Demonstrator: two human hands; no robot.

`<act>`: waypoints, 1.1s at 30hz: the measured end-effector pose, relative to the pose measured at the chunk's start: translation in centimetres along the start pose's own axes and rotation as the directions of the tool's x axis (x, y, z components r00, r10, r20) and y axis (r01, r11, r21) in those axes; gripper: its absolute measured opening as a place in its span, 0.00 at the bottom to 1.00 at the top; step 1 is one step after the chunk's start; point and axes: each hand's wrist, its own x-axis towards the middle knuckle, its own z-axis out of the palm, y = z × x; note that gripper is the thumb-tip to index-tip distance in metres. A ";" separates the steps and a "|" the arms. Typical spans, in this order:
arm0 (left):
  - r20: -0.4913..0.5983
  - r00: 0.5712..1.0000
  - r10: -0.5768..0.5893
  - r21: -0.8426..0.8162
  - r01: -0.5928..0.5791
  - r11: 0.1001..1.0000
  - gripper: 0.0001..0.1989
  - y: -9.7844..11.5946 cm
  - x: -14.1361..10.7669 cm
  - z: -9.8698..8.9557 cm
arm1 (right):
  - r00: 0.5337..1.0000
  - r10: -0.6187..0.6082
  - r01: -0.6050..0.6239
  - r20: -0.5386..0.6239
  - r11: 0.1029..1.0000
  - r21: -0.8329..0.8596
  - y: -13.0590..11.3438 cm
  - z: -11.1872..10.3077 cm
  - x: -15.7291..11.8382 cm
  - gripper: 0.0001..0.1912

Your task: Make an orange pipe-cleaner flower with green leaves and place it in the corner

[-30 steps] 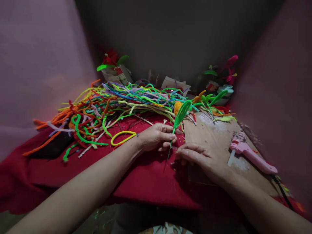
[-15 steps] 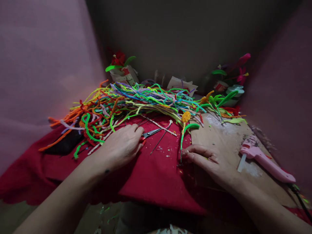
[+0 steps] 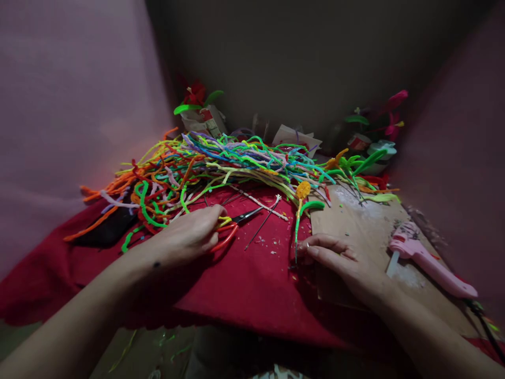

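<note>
My left hand (image 3: 197, 230) is closed at the handles of a pair of scissors (image 3: 228, 235). The red and yellow handle loops stick out past my curled fingers, and the blades point right over the red cloth. Between the thumb and fingertips of my right hand (image 3: 335, 256) is the lower stem of a pipe-cleaner flower (image 3: 303, 190). It stands upright, with an orange-yellow round head, a green-wrapped stem and one green leaf bending right. A thin dark wire with a pale tip (image 3: 262, 223) lies between my hands, across a pale pink pipe cleaner (image 3: 256, 201).
A large heap of coloured pipe cleaners (image 3: 236, 152) spreads along the back. On the right, a pink glue gun (image 3: 432, 258) rests on a cardboard sheet (image 3: 339, 221). Finished-looking flowers (image 3: 392, 118) stand behind. Red cloth (image 3: 244, 284) covers the work surface, with small scraps scattered on it.
My left hand has shifted left, and the scissors' red and yellow handles, mostly covered before, now show. My right hand and the flower look nearly unchanged.
</note>
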 end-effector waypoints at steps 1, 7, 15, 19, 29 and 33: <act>0.038 0.999 0.001 -0.143 0.005 0.990 0.13 0.4 -0.5 -0.3 | 1.000 0.010 -0.010 -0.002 0.999 0.035 0.0 0.1 0.0 0.08; 0.358 0.928 0.101 -0.917 0.329 0.224 0.29 5.5 -3.6 0.1 | 0.999 0.034 -0.033 -0.005 0.997 0.076 -0.1 0.2 -0.1 0.07; 0.632 0.667 0.394 -0.772 0.585 0.249 0.23 8.3 -4.2 2.2 | 1.000 -0.010 0.010 0.003 1.000 -0.002 0.2 -0.2 -0.2 0.07; 0.633 0.641 0.434 -0.773 0.555 0.307 0.21 8.2 -4.3 2.2 | 1.000 -0.017 0.017 0.019 1.000 -0.011 0.3 -0.3 -0.2 0.07; 0.580 0.695 0.425 -0.814 0.518 0.263 0.17 8.3 -3.8 2.3 | 1.000 0.018 -0.019 -0.026 0.998 -0.064 0.3 -0.5 -0.2 0.09; 0.579 0.682 0.446 -0.813 0.522 0.258 0.15 8.1 -3.6 2.4 | 0.999 0.021 -0.024 -0.034 0.996 -0.080 0.0 -0.3 -0.3 0.09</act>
